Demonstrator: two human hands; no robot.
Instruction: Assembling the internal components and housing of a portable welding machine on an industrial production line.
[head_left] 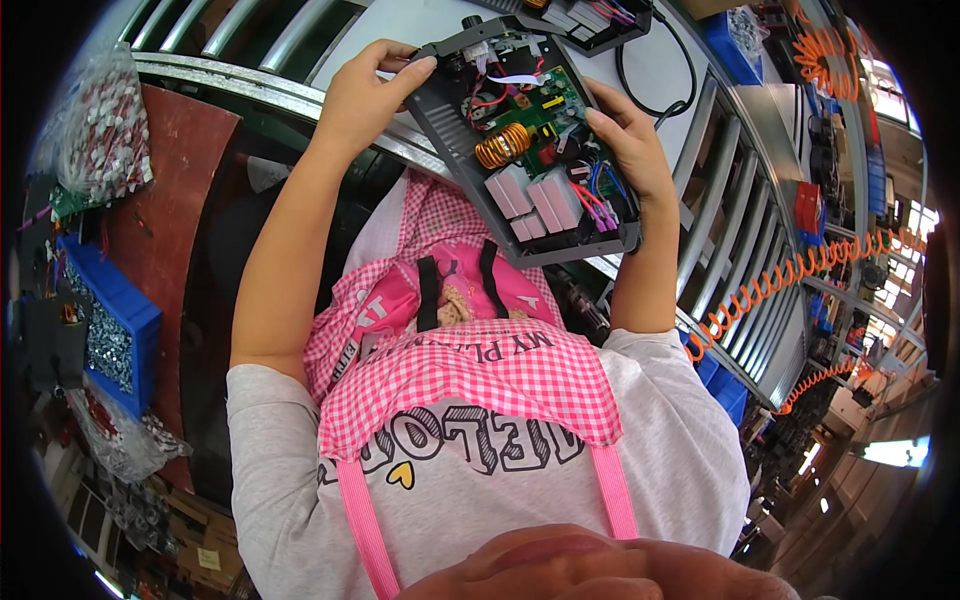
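An open dark grey electronics case (470, 135) is held up over my lap, tilted toward me. Inside it show a green circuit board, a copper coil (503, 145), pink-grey blocks and coloured wires. My left hand (365, 95) grips the case's upper left edge. Along the right side of the case lies my right hand (625, 140), its fingers curled over the rim. A pink checked apron (460, 365) covers my grey shirt below the case.
A roller conveyor (735, 240) runs behind the case, with a second open unit (595, 20) farther along. On the left stand a blue bin of screws (110, 345) and a bag of small parts (100, 125). Orange coiled hoses (790, 275) hang at right.
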